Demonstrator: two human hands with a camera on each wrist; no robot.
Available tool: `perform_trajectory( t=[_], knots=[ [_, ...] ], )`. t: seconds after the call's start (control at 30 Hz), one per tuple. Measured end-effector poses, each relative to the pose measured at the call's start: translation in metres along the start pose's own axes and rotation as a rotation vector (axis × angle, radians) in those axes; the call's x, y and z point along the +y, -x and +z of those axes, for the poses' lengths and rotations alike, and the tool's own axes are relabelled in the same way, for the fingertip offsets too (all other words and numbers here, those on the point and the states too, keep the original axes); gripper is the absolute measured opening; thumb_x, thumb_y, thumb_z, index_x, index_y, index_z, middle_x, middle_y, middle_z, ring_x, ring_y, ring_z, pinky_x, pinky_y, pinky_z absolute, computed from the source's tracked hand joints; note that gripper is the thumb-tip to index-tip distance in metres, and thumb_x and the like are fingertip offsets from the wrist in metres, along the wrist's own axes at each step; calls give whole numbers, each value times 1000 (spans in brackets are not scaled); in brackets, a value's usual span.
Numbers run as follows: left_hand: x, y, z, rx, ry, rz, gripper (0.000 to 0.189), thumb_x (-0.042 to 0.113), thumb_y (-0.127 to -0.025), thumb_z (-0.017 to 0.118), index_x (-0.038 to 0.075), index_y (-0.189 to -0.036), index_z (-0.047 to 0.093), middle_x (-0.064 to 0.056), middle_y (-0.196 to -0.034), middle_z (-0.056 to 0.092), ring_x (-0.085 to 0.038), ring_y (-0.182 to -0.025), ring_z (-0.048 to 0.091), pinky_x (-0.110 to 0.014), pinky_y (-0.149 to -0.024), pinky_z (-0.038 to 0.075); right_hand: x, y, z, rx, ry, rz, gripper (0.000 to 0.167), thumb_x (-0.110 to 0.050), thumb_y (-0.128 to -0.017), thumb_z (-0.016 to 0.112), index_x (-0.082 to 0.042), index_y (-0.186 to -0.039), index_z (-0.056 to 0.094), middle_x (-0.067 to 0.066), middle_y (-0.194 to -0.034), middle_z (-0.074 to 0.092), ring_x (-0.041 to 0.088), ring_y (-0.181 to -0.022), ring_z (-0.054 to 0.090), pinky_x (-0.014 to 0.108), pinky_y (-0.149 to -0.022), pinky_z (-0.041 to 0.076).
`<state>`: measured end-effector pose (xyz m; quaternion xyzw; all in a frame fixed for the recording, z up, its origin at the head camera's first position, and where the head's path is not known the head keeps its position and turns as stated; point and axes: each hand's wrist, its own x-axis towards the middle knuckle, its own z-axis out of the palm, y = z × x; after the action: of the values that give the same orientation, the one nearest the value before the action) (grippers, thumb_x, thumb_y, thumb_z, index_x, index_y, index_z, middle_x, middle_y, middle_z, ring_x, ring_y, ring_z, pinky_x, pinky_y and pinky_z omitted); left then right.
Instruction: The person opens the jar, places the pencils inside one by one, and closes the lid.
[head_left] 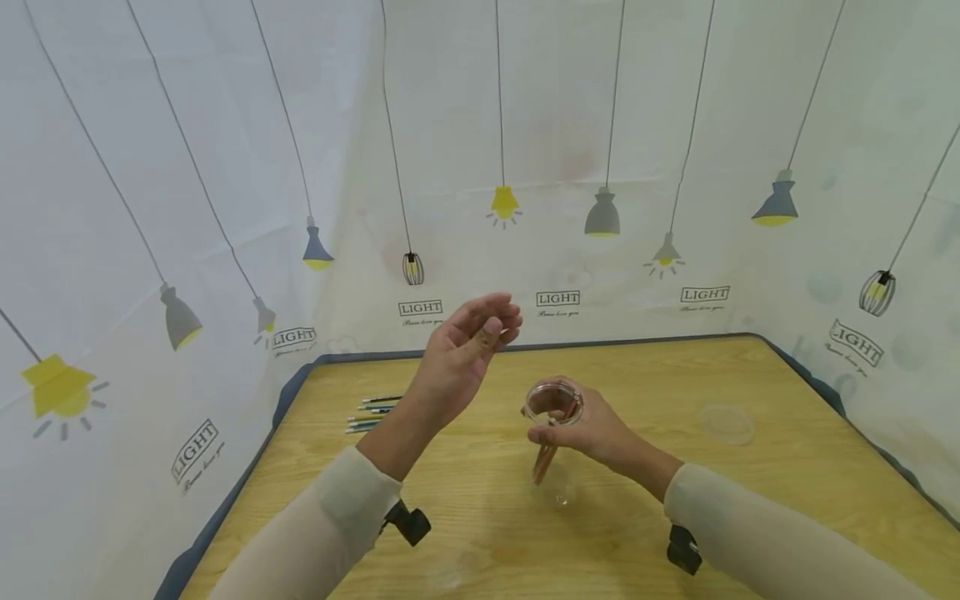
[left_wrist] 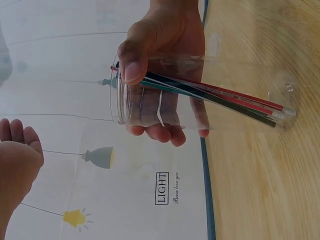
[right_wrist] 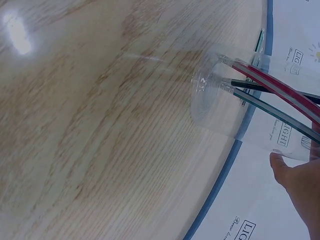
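Observation:
My right hand (head_left: pixel 592 421) grips a clear jar (left_wrist: pixel 235 75) near its open rim, thumb on the near side and fingers round the far side. Inside, several pencils (left_wrist: pixel 220 95), red, dark and green, lean at a slant with their ends at the jar's bottom. The jar is upright over the table. Raised to the left of the jar and apart from it is my left hand (head_left: pixel 461 358), its fingers loosely bent with nothing in them. Behind the left forearm, more pencils (head_left: pixel 365 423) lie side by side on the table, partly hidden by it.
A clear round disc (head_left: pixel 727 425), like a lid, lies on the wooden table (head_left: pixel 750 517) right of the jar. White curtains (head_left: pixel 450 125) printed with lamps stand round the table's back and sides. A black camera mount (head_left: pixel 408 523) sits under the left wrist, another (head_left: pixel 683 550) under the right.

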<state>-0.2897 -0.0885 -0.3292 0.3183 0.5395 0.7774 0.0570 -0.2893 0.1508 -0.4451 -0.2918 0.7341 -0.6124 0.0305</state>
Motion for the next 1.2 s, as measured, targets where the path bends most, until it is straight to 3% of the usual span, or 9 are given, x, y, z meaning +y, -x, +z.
perform_trajectory(
  t=[0.1, 0.27, 0.37, 0.5, 0.73, 0.87, 1.0, 1.13, 1.2],
  knots=[
    [0, 0, 0, -17, -5, 1, 41, 20, -112, 64, 3, -148, 58, 2, -134, 69, -14, -132, 66, -33, -125, 50, 0, 1, 0, 6, -2, -4, 51, -15, -95, 88, -8, -139, 63, 16, -131, 74, 16, -121, 72, 72, -121, 44],
    [-2, -1, -9, -31, -115, -7, 43, 17, -114, 62, -5, -150, 55, -2, -135, 69, -16, -134, 66, -33, -123, 51, -1, 3, -1, -6, -24, 14, 54, -16, -97, 87, -7, -142, 60, 16, -133, 74, 22, -125, 73, 73, -124, 40],
    [-5, -2, -19, -2, -175, -24, 36, 12, -115, 59, -2, -149, 58, 0, -135, 69, -19, -137, 65, -33, -123, 51, -1, 4, -2, -9, -31, 23, 56, -17, -97, 87, -7, -144, 59, 16, -134, 73, 29, -129, 72, 76, -125, 36],
    [-8, 0, -32, 45, -185, -44, 34, 9, -115, 58, 0, -147, 60, 1, -135, 70, -18, -135, 66, -32, -122, 52, 0, 4, -2, -7, -23, 14, 54, -17, -97, 87, -7, -143, 60, 16, -133, 73, 34, -129, 70, 77, -124, 36],
    [-11, -3, -48, 59, -256, -64, 32, 11, -114, 62, -2, -144, 62, 3, -129, 72, -14, -131, 68, -32, -121, 53, -1, 2, -3, 12, -21, 13, 54, -15, -95, 89, -7, -141, 61, 15, -132, 73, 26, -125, 71, 71, -123, 42],
    [-17, -3, -65, 93, -367, -104, 26, 16, -112, 67, 4, -135, 68, 4, -125, 73, -15, -126, 69, -28, -115, 56, -1, 1, -3, 9, -18, 21, 55, -16, -94, 90, -7, -141, 62, 15, -132, 73, 26, -125, 71, 68, -121, 45],
    [-23, 2, -85, 116, -486, -159, 27, 21, -111, 70, 5, -132, 70, -3, -126, 72, -15, -120, 69, -25, -108, 58, 0, 2, -2, -1, -24, 34, 56, -17, -95, 89, -6, -142, 61, 16, -134, 72, 30, -127, 69, 66, -122, 46],
    [-27, 7, -103, 121, -606, -197, 25, 24, -109, 72, 9, -130, 72, -13, -130, 72, -17, -116, 70, -27, -102, 59, 0, 3, -1, -6, -26, 34, 57, -18, -95, 89, -6, -143, 60, 15, -134, 71, 22, -126, 70, 68, -123, 45],
    [-29, 9, -110, 115, -709, -227, 23, 25, -109, 73, 11, -128, 74, -14, -129, 74, -18, -113, 71, -30, -98, 60, 1, 4, -1, -9, -27, 30, 56, -18, -96, 89, -6, -143, 60, 15, -134, 71, 18, -125, 70, 70, -124, 43]
  ],
)
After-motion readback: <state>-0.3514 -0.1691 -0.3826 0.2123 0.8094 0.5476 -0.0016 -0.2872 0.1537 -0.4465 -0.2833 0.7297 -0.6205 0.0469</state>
